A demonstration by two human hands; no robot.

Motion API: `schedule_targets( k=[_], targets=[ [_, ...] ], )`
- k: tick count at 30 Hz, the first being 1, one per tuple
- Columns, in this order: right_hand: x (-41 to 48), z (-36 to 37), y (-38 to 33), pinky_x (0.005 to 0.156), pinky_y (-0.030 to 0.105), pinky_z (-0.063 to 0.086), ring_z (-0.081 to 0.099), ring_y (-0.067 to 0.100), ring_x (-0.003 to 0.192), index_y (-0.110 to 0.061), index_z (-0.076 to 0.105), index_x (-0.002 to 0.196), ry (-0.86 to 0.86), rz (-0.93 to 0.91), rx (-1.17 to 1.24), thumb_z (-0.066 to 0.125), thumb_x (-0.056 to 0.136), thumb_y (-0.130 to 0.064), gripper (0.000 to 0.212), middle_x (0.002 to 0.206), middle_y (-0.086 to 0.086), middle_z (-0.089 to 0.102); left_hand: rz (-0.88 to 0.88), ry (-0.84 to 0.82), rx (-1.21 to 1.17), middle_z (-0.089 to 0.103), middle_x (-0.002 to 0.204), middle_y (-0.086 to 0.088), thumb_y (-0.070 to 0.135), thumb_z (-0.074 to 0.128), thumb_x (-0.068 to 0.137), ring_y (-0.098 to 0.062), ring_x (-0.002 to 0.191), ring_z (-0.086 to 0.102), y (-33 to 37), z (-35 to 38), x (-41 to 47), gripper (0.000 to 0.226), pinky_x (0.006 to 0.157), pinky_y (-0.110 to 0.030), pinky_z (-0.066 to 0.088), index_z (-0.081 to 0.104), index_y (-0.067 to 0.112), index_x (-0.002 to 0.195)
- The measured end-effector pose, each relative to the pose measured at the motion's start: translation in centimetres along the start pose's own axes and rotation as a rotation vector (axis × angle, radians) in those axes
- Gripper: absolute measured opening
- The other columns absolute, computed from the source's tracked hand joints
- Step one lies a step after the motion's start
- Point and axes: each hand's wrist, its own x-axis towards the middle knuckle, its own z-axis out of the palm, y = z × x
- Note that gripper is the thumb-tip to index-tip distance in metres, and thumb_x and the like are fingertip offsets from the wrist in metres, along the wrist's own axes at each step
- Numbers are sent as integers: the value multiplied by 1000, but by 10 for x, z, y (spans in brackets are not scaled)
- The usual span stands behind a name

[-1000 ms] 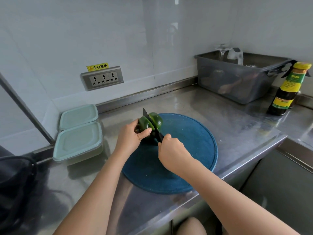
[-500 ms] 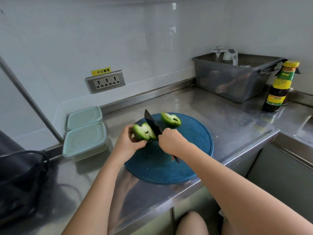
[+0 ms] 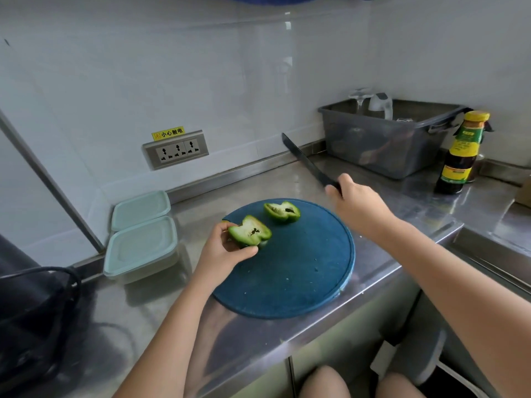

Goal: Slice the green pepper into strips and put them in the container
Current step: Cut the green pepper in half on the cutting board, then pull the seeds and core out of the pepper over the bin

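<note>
The green pepper is cut in two. One half [image 3: 250, 231] faces cut side up at the left rim of the round blue cutting board [image 3: 298, 277], pinched between thumb and fingers of my left hand [image 3: 222, 248]. The other half [image 3: 282, 211] lies loose near the board's far edge, cut side up. My right hand [image 3: 356, 202] is raised past the board's right rim and grips a black knife [image 3: 307, 162], blade pointing away toward the wall. Two lidded pale green containers [image 3: 142, 248] [image 3: 141, 208] sit on the counter left of the board.
A grey plastic tub [image 3: 385, 139] with a glass and utensils stands at the back right. A dark sauce bottle [image 3: 459, 156] is beside it. A wall socket [image 3: 175, 149] is behind the board. A black bag [image 3: 31, 305] lies at the left. The steel counter edge runs near my knees.
The knife went through the pepper and the halves fell apart. My right hand then lifted the knife up and to the right, off the board. My left hand keeps the near half.
</note>
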Motion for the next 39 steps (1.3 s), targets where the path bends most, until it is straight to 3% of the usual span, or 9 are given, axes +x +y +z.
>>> schedule_targets(
  k=[5,9,16,20,26,31,33,36,39],
  targets=[
    [13,15,56,66,36,38,56,37,95,-8,38,101,-7,44,-360,42,98,-33,25,104,18,58,-4,17,38,61,105,10,11,83,68,-4,94,60,3,2,-1,58,70,-6,43,49,21,113],
    [14,31,77,76,40,42,52,37,106,-8,41,109,-28,131,-375,47,96,-36,32,112,18,56,3,17,24,61,108,7,8,83,68,-6,97,60,2,1,-2,59,71,-8,46,48,20,115],
    [14,42,83,84,39,41,49,33,109,-11,43,117,-34,107,-477,39,97,-46,41,115,13,51,27,-1,12,60,107,6,-1,80,69,-1,93,59,3,3,-2,59,68,-4,46,47,15,115],
    [12,42,84,87,40,40,47,32,111,-11,44,120,-40,120,-475,37,97,-47,43,117,12,49,55,-2,-32,62,107,4,-4,79,68,-3,92,61,6,5,-4,58,69,-7,48,49,13,114],
    [-8,22,70,90,41,39,41,32,112,-9,45,119,32,65,-259,46,95,-42,41,118,12,45,82,-77,-165,63,113,2,13,79,60,-11,106,61,27,22,-19,58,80,-18,50,55,23,112],
    [-46,-28,45,77,18,35,49,11,91,-16,55,112,144,-202,42,55,93,-28,23,106,-4,50,134,-253,-271,66,113,8,2,77,64,-13,108,63,52,64,-45,64,87,-28,52,56,23,121],
    [-66,-50,41,69,12,36,51,6,80,-20,59,109,158,-258,114,60,90,-25,20,100,-7,53,157,-346,-285,63,119,9,-2,74,64,-12,110,61,60,84,-58,70,86,-24,50,52,23,126],
    [-97,-76,48,72,13,48,56,3,79,-24,62,113,73,-354,128,69,83,-28,31,98,-14,54,186,-505,-295,59,127,3,-8,70,65,-12,112,60,71,113,-74,72,84,-22,49,51,21,128],
    [-123,-92,68,74,12,47,55,2,79,-28,60,118,-60,-379,62,73,79,-30,42,92,-23,47,163,-658,-309,60,126,2,-10,68,68,-15,113,60,74,141,-87,70,86,-24,49,50,18,130]
  ],
)
